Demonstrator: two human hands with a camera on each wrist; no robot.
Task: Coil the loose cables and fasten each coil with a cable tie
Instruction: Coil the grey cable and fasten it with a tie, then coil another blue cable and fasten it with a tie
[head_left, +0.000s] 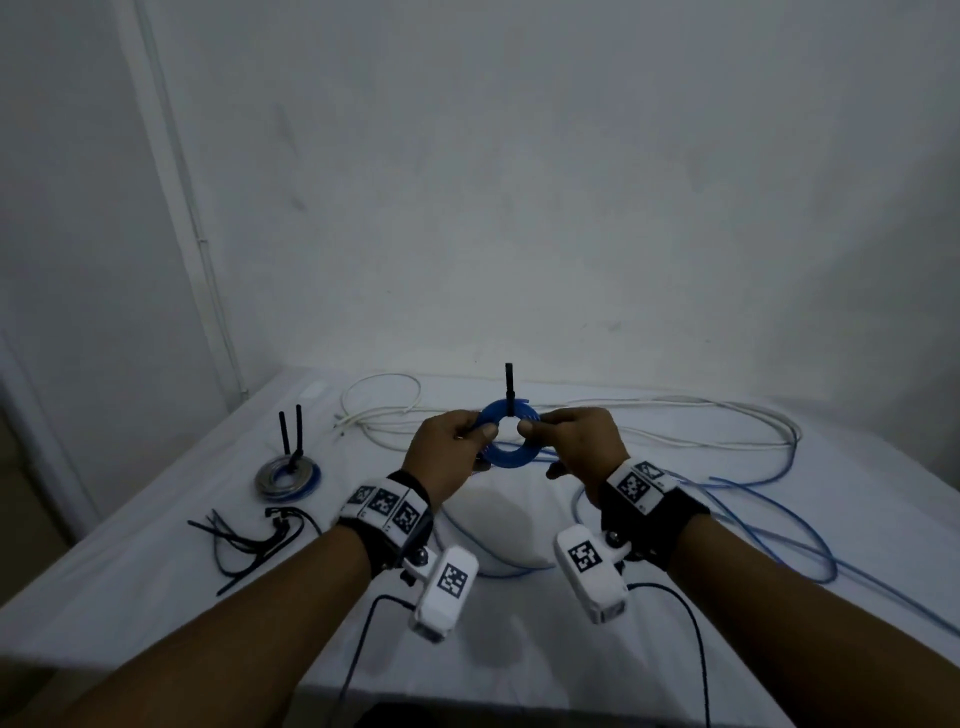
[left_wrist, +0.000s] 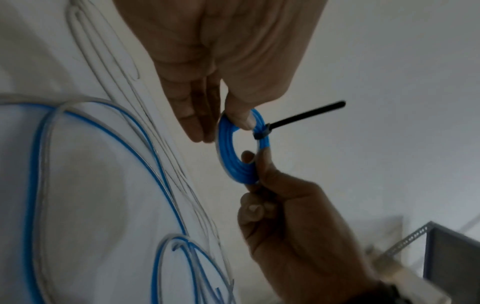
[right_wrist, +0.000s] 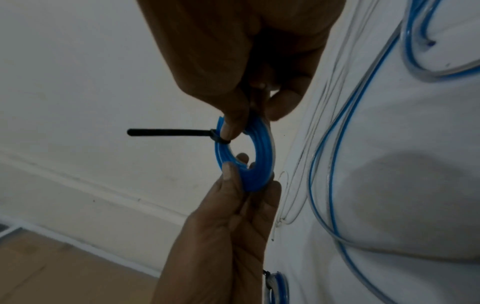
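Note:
A small blue cable coil (head_left: 511, 447) is held upright above the white table between both hands. A black cable tie (head_left: 509, 387) is wrapped round its top, tail pointing straight up. My left hand (head_left: 480, 434) pinches the coil's left side, thumb in front and fingers behind. My right hand (head_left: 530, 428) pinches the right side beside the tie. In the left wrist view the coil (left_wrist: 228, 148) and tie tail (left_wrist: 306, 115) show between the two thumbs. The right wrist view has the same coil (right_wrist: 259, 164) and tie (right_wrist: 168, 132).
A tied grey-and-blue coil (head_left: 288, 475) with two upright black tie tails lies at the left. Spare black cable ties (head_left: 249, 540) lie near the table's left edge. Loose white cable (head_left: 571, 421) and loose blue cable (head_left: 753, 519) sprawl across the far and right parts of the table (head_left: 156, 597).

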